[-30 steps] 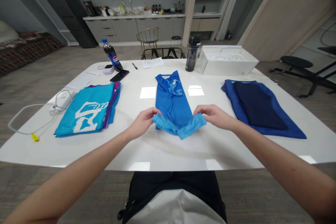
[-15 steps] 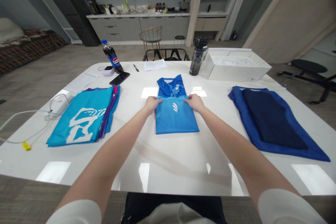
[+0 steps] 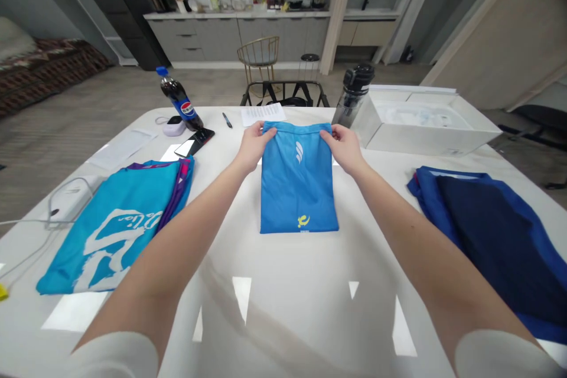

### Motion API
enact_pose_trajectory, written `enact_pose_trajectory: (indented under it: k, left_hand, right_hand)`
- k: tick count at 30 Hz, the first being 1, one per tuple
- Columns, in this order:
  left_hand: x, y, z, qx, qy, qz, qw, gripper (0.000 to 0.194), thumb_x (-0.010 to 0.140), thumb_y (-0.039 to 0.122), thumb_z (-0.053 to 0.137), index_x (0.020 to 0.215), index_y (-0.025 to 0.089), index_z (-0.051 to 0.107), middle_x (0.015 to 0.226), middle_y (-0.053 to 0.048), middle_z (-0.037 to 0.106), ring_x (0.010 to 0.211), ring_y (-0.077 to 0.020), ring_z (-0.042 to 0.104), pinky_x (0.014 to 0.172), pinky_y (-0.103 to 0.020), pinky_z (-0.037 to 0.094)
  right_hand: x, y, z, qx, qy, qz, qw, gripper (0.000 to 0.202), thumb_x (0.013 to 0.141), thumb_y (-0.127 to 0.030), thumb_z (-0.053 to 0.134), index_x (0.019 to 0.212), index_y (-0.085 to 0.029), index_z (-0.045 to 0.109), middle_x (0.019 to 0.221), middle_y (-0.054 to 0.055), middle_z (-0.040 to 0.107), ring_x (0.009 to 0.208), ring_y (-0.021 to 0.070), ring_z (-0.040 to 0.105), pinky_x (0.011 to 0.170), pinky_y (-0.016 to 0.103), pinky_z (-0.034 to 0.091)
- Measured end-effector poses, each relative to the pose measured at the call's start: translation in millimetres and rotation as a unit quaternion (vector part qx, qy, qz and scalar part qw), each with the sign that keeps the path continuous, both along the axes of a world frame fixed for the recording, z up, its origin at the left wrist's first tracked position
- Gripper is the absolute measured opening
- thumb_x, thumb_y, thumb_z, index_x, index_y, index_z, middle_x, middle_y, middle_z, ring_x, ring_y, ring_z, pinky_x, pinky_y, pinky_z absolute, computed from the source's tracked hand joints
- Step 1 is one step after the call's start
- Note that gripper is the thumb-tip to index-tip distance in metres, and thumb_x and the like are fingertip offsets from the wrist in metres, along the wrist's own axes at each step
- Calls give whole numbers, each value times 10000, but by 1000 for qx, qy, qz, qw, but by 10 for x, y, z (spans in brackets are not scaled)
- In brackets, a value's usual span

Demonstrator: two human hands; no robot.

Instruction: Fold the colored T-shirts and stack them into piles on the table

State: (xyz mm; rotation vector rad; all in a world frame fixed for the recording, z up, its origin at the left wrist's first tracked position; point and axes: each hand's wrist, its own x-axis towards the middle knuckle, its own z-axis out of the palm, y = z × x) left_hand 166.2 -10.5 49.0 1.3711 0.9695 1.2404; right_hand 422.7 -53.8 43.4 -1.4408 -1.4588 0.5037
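A blue shirt (image 3: 297, 183), folded into a neat rectangle, is in front of me, with a white mark near its top and a small yellow emblem near its bottom edge. My left hand (image 3: 256, 144) pinches its upper left corner, thumb in front. At the upper right corner my right hand (image 3: 344, 146) grips it the same way. The top edge is stretched straight between both hands. The shirt's collar part is hidden behind this front panel. Whether the lower edge rests on the table or hangs just above it, I cannot tell.
Folded turquoise clothes (image 3: 119, 218) lie left, folded dark navy and blue clothes (image 3: 491, 236) right. Behind stand a cola bottle (image 3: 181, 100), a dark drink bottle (image 3: 353, 94) and a white box (image 3: 434, 130). A phone (image 3: 195, 142), pen (image 3: 227, 120), paper (image 3: 264, 113) and power strip (image 3: 73, 201) share the white table (image 3: 283, 307).
Both hands have moved away from me and up, carrying the shirt's folded edge over the collar part, which is now covered. The yellow emblem has come into view. The camera view has shifted slightly.
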Motion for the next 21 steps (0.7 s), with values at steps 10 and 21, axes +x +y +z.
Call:
enact_pose_trajectory:
  k: [10, 21]
  left_hand:
    - [308, 162, -818, 183, 398, 75, 896, 486, 937, 122, 445, 1417, 108, 519, 1507, -202, 488, 1429, -285, 440, 1225, -452, 304]
    - [469, 79, -1066, 90, 505, 22, 858, 619, 969, 559, 463, 1492, 236, 536, 1631, -92, 392, 1551, -364, 216, 1264, -571, 87]
  right_hand:
    - [-245, 288, -718, -76, -293, -108, 947, 496, 993, -285, 420, 1455, -126, 507, 1486, 206, 505, 1342, 335, 476, 1100, 507, 399]
    - [-533, 270, -934, -234, -368, -34, 899, 702, 1047, -597, 157, 1635, -233, 276, 1715, 75, 156, 1564, 335, 125, 1219, 668, 69]
